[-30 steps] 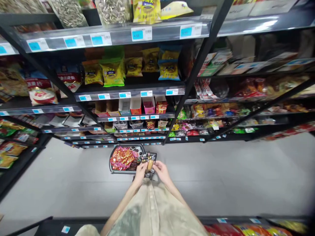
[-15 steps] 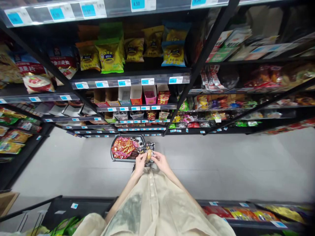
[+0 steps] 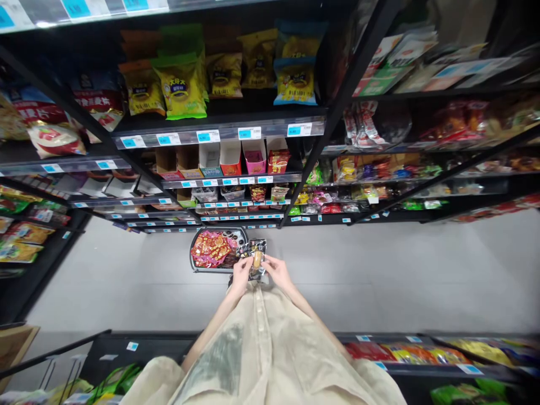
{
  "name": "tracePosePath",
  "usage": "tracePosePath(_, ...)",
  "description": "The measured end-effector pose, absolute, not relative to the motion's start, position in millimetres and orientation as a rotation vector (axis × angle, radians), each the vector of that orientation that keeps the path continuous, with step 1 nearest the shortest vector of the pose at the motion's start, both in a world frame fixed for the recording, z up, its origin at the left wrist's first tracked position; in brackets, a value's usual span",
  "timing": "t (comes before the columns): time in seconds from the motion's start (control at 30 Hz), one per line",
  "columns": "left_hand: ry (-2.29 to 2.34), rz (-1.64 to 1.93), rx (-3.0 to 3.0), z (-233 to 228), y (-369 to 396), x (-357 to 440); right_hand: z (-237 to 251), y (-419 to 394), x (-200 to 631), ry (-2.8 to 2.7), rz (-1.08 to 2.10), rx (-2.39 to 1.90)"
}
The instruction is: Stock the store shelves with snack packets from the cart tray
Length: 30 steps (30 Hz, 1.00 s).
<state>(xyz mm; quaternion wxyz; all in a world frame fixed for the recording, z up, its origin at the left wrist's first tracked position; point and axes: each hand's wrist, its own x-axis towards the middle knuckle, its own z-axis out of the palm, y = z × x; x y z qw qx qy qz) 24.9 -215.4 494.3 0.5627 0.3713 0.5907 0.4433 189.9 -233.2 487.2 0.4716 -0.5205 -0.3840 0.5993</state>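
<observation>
In front of my waist, both hands hold a small black and clear snack packet point(image 3: 257, 260) with a tan, oblong piece showing inside it. My left hand point(image 3: 241, 274) pinches its left edge. More dark wrapping shows just above those fingers, and I cannot tell whether it is a separate packet. My right hand point(image 3: 277, 271) has the packet's right side between thumb and fingers. Just left of my hands, a dark-rimmed basket point(image 3: 192, 263) on the floor holds red and pink snack packets point(image 3: 211, 249) and some dark items.
Ahead stands a black shelf unit with yellow snack bags point(image 3: 180, 87) and a row of small open boxes point(image 3: 230, 160) below them. Bagged goods fill the right shelves point(image 3: 371, 174). Behind me, low shelves carry colourful bags point(image 3: 413, 353). Grey floor point(image 3: 379, 264) runs between the units.
The view has shifted slightly, so the shelves sit a little higher and further left. My right fingers have moved slightly on the packet, which both hands still hold.
</observation>
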Motion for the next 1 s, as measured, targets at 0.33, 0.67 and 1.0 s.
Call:
tracePosePath(0.33,1.307,1.142,0.643,511.1,-215.3,21.8,476.3,-233.9,193.8,-0.787,1.236,-1.414)
tracePosePath(0.67,1.105,1.145,0.618,529.6,-229.2,14.1,480.3,-230.9,194.7,-0.679,1.287,-1.448)
tracePosePath(1.0,1.117,1.076,0.812,510.4,-234.9,24.1,484.2,-233.7,181.1,-0.857,1.417,-1.268)
